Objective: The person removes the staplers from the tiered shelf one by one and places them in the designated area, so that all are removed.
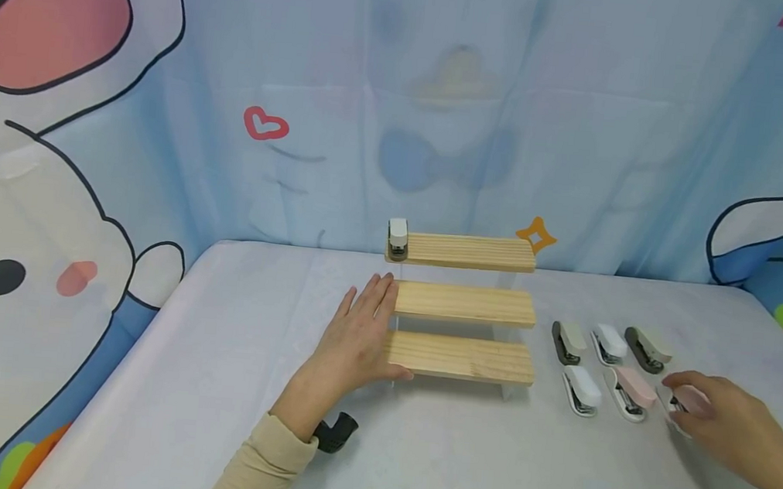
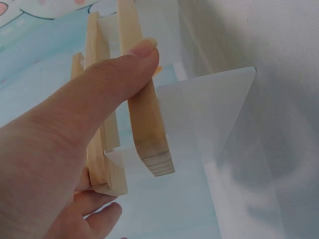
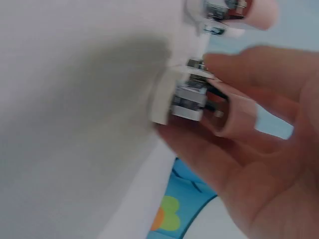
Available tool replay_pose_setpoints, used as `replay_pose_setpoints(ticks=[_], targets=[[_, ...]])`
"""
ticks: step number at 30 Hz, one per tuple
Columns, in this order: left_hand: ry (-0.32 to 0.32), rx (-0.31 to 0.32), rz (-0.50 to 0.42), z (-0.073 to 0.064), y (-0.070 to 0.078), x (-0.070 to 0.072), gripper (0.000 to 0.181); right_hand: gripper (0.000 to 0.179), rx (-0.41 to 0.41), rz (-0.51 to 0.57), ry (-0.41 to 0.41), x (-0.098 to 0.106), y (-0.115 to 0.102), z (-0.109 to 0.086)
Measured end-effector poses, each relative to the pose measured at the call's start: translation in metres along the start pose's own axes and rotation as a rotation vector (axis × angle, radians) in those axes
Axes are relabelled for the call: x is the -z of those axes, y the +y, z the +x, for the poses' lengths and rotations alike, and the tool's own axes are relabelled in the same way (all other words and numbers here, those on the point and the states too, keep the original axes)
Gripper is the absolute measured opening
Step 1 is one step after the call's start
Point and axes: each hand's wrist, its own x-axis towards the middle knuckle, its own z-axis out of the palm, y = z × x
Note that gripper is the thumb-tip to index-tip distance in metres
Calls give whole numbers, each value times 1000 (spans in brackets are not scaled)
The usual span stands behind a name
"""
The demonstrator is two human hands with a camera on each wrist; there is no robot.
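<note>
My left hand (image 1: 359, 335) grips the left end of a three-tier wooden shelf stand (image 1: 466, 304). Its thumb lies over the front plank (image 2: 149, 134), and other fingers reach round the end of the plank behind. Over at the right, my right hand (image 1: 732, 422) holds a pink stapler (image 3: 241, 117) with a white base by its sides, thumb and fingers on either side. That stapler is low over the table, its front end facing the wrist camera. On the stand's top tier, at the left end, a white-topped stapler (image 1: 397, 237) stands facing forward.
Left of the held stapler are another pink stapler (image 1: 633, 390) and a white stapler (image 1: 581, 389). Behind them sit a pale stapler (image 1: 568, 341), a second white stapler (image 1: 609, 344) and a beige one (image 1: 648, 348). A printed curtain (image 1: 340, 116) hangs behind the white table (image 1: 456, 460).
</note>
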Motion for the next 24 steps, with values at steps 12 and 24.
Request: replay_pose_setpoints(ticks=[12, 24], targets=[[1, 2, -3, 0, 0, 0, 129, 37, 108, 20, 101, -2, -2, -2], [-3, 3, -5, 0, 0, 0, 130, 36, 90, 42, 106, -4, -5, 0]])
